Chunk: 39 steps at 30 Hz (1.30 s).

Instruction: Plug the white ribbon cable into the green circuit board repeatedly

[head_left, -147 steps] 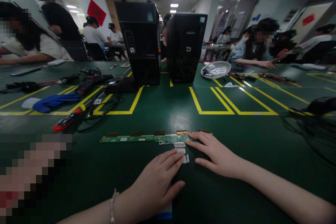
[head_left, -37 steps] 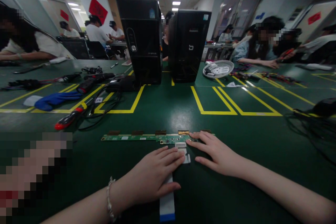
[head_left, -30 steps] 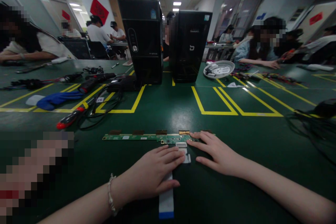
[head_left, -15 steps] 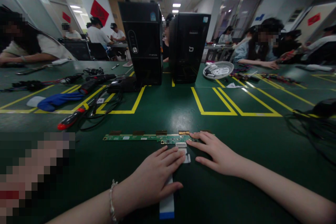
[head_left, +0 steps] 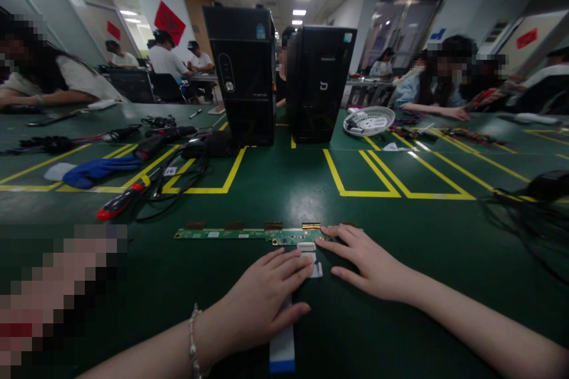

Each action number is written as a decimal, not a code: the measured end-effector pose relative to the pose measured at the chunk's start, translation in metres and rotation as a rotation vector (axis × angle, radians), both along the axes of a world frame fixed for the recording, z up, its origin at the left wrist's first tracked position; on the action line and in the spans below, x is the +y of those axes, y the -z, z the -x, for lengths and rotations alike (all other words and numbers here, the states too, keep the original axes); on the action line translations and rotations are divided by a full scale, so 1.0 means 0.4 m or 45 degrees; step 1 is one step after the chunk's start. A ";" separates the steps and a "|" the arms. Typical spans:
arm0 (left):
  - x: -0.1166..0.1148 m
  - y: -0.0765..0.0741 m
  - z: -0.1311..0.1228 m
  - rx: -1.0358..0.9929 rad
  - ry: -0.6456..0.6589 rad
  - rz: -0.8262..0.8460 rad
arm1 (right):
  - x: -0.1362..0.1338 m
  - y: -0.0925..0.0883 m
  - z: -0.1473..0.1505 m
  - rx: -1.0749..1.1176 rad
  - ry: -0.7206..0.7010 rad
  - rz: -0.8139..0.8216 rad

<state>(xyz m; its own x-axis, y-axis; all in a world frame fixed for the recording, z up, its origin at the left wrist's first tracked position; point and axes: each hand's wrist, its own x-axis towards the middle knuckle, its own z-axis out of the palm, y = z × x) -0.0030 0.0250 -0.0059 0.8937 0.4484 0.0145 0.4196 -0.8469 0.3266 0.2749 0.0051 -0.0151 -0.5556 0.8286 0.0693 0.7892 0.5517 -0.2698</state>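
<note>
A long narrow green circuit board (head_left: 231,233) lies flat on the green mat. A white flat ribbon cable (head_left: 283,346) with a blue end runs from the board's connector (head_left: 306,246) back towards me. My left hand (head_left: 260,302) lies flat on the cable, fingers stretched out towards the connector. My right hand (head_left: 368,262) rests open on the board's right end, fingertips on the board beside the connector.
Two black computer towers (head_left: 243,71) stand behind. A red-handled screwdriver (head_left: 116,205), blue glove (head_left: 95,169) and black cables (head_left: 178,174) lie at left. A white basket (head_left: 368,120) sits at back right, black cables (head_left: 528,213) at right. Other people sit around the table.
Since the oldest frame my left hand has slid slightly back, baring more of the ribbon cable's blue end. Over the last second both hands stay put; only the view shifts slightly.
</note>
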 end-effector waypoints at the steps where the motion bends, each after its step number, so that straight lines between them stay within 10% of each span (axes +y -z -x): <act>1: 0.002 -0.001 0.001 -0.008 0.010 0.000 | -0.001 0.001 -0.001 0.008 -0.002 -0.005; 7: 0.010 -0.003 0.023 -0.199 -0.005 -0.032 | -0.004 0.006 -0.007 0.020 -0.003 -0.082; 21: 0.146 -0.041 0.132 -0.229 -0.644 -0.319 | -0.009 -0.011 -0.001 0.143 -0.110 -0.243; 39: 0.104 -0.041 0.108 -0.246 -0.621 -0.283 | -0.022 -0.049 0.143 0.039 -0.231 0.101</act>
<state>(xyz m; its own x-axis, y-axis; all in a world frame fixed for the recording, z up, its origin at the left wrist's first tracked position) -0.0462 0.0664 0.0107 0.5560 0.7760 0.2980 0.7297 -0.6273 0.2722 0.2178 -0.0036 0.0046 -0.6948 0.7187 0.0270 0.6696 0.6602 -0.3402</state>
